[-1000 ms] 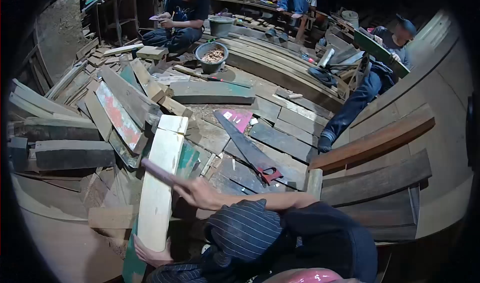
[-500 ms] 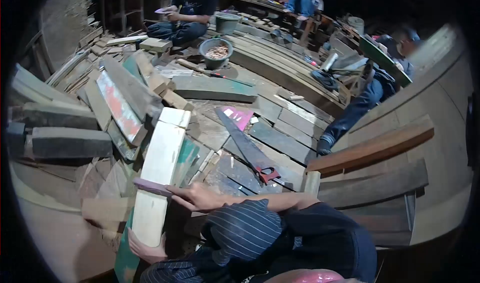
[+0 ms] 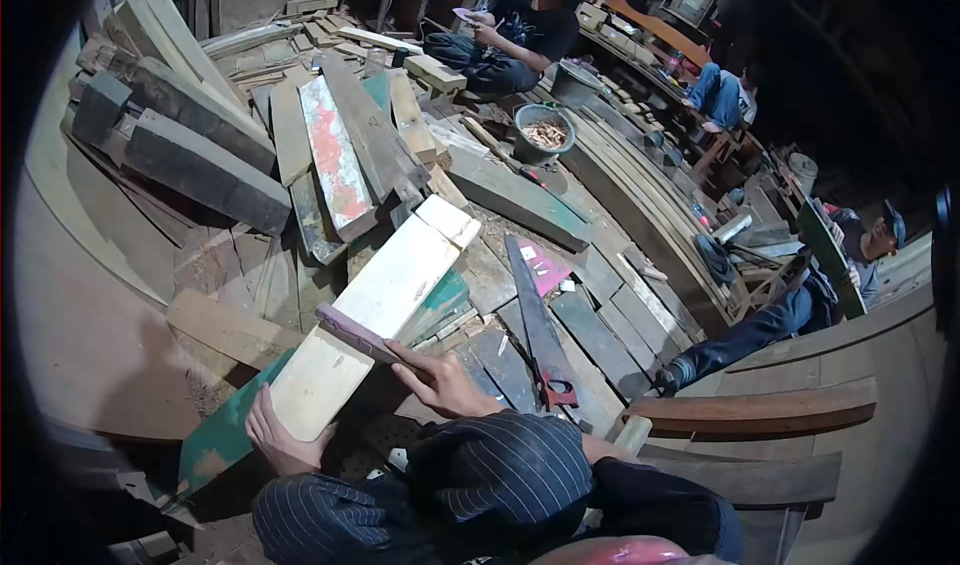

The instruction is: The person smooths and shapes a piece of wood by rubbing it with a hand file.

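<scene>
A pale wooden board (image 3: 385, 290) lies at a slant in front of me, its near end over a green board (image 3: 225, 433). My left hand (image 3: 284, 435) is wrapped round the near end of the pale board. In my right hand (image 3: 445, 377) is a thin purplish-brown strip (image 3: 355, 332), which lies across the face of the pale board. The fingers of that hand are closed round the strip's near end. Right of the boards, a handsaw (image 3: 542, 325) with a red handle rests on the planks beside a pink sheet (image 3: 540, 267).
Stacked beams (image 3: 205, 170) and a board with red paint (image 3: 335, 155) stand at the left. A bucket of chips (image 3: 545, 133) is farther back. One person (image 3: 515, 35) sits behind, another (image 3: 860, 250) at the right, and a third is partly visible at the back.
The view has turned, so the scene appears tilted. The strip was first held at a slant over the pale board; it now lies across it. Both hands keep their hold.
</scene>
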